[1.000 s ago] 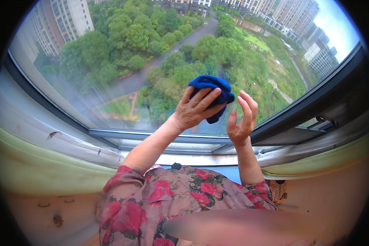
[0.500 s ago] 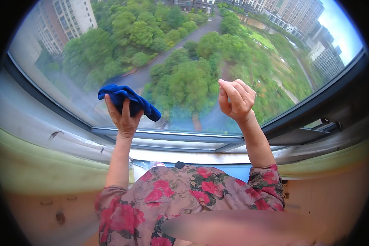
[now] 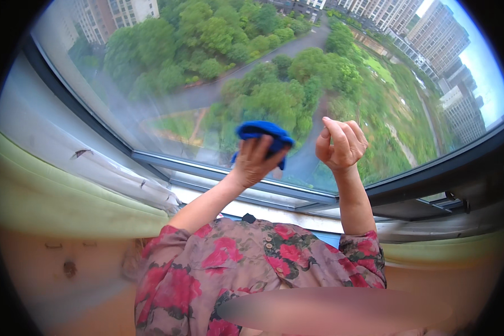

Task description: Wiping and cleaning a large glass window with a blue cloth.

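Note:
A folded blue cloth [image 3: 261,132] lies bunched under my left hand [image 3: 257,159], whose fingers press it toward the big window pane [image 3: 179,123]. The hand and cloth are a little blurred, and I cannot tell how much of the cloth touches the glass. Off to the right, my right hand [image 3: 344,144] is raised in front of the same pane with its fingers curled in; nothing shows in it. Whether its knuckles rest on the glass cannot be told.
The dark window frame [image 3: 235,174] runs below the pane, with a white sill [image 3: 271,215] nearer me. Pale green curtains [image 3: 56,190] with sheer white ones hang at both sides. A dark latch [image 3: 452,196] sits on the right. Trees, a road and tall buildings are outside.
My left hand has swept the blue cloth to the right across the pane, closer to my right hand. The view has tilted somewhat; my right hand stays curled in about the same place.

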The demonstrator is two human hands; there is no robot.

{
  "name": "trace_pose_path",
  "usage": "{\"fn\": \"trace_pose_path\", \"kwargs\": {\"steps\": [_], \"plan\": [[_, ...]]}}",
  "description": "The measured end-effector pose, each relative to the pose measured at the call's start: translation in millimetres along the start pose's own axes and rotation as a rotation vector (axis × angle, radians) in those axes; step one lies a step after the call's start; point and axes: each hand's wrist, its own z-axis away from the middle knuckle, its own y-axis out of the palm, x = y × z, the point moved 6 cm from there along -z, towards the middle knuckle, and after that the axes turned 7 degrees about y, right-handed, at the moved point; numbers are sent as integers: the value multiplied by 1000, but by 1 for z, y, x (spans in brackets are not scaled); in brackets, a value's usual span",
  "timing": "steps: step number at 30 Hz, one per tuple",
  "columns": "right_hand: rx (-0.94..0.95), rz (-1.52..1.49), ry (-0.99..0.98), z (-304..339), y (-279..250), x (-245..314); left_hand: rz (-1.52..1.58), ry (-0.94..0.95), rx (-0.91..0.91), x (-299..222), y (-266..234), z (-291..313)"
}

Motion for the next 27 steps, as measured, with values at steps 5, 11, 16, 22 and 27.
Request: {"fn": "trace_pose_path", "kwargs": {"steps": [5,11,16,22,27], "plan": [[61,7,-4,0,2,1,-128,262,76,-22,10,-23],[79,24,-23,-5,2,1,-235,219,-18,24,-12,9],[62,22,-25,-5,-5,-3,-283,109,55,95,-51,68],[58,84,-14,-3,-9,-8,-376,-83,124,157,-87,116],[66,77,-30,-3,-6,-8,-222,-380,-152,147,-90,90]]}}
